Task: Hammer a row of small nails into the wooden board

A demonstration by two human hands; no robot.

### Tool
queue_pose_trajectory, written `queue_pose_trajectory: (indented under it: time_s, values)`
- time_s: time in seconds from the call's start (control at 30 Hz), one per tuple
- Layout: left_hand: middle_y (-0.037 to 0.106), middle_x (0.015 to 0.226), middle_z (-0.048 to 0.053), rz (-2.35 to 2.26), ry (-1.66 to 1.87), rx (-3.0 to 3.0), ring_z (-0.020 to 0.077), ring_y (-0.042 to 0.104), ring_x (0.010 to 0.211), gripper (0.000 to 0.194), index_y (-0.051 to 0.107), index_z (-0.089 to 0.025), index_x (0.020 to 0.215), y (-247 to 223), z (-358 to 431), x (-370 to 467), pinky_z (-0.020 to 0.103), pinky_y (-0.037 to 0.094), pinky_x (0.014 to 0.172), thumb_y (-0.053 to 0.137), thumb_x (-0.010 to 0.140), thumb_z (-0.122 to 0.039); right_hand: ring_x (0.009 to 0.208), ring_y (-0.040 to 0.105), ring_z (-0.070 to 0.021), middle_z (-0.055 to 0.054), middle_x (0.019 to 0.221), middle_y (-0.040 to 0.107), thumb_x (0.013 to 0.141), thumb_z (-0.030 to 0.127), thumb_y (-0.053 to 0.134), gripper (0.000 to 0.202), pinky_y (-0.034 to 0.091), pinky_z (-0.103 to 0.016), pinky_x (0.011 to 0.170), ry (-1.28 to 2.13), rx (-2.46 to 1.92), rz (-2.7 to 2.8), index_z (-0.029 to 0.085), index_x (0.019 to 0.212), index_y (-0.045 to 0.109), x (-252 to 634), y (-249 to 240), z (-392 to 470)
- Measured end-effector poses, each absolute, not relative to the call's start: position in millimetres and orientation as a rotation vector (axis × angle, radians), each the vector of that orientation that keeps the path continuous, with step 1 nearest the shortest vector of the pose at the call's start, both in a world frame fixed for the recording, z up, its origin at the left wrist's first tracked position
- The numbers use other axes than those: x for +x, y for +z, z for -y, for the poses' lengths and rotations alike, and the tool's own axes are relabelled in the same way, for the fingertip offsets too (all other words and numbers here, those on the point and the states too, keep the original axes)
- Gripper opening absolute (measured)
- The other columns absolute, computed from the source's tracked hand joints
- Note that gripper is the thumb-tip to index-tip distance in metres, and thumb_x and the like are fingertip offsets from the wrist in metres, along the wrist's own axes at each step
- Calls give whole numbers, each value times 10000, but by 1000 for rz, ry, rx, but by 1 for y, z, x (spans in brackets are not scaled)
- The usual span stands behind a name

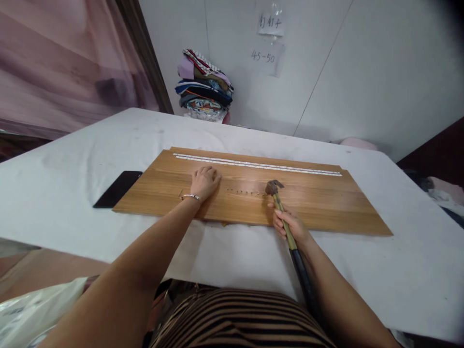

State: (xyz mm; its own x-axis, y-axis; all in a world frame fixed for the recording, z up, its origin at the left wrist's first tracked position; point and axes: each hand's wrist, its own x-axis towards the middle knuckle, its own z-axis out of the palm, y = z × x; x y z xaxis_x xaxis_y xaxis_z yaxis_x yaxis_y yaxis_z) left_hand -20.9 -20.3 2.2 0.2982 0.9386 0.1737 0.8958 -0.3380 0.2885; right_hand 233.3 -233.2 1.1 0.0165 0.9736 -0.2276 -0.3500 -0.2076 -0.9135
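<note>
My right hand (pixel 288 222) is wrapped round the wooden handle of a claw hammer (pixel 286 224), well up toward its rusty head. The head is over the right end of a row of several small nails (pixel 247 192) in a wooden board (pixel 326 203); whether it touches a nail I cannot tell. My left hand (pixel 205 182) lies palm down on the board, left of the nails, with its fingers stretched forward and a bracelet at the wrist. Two white ruled strips (pixel 257 165) run along the board's far side.
The board lies on a table with a white cloth (pixel 72 159). A black flat object (pixel 118 189) touches the board's left side. Folded cloths (pixel 205 89) are stacked beyond the table, by a wall (pixel 311 43) with handwritten paper signs (pixel 268 58). A pink curtain (pixel 72 58) hangs at left.
</note>
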Motion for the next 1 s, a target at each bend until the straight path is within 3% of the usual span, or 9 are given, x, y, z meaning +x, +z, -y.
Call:
queue_pose_trajectory:
  time_s: [0.23,1.0]
  values:
    - [623,1453,108,-1713,480,2418,306,523,1368,367,702,-215,1210,4,22,-21,481,368,1179,465,982,-379,328,336,-70,119,518,461,740,484,790,463,284,-186,281,1474,-1147,764,202,1069,627,232,3,233]
    - [616,1458,108,-1709,464,2409,304,510,1388,368,696,-223,1223,5,23,-20,481,356,1185,459,986,-375,331,333,-70,116,529,462,766,473,779,434,288,-188,289,1477,-1131,779,206,1075,631,232,4,234]
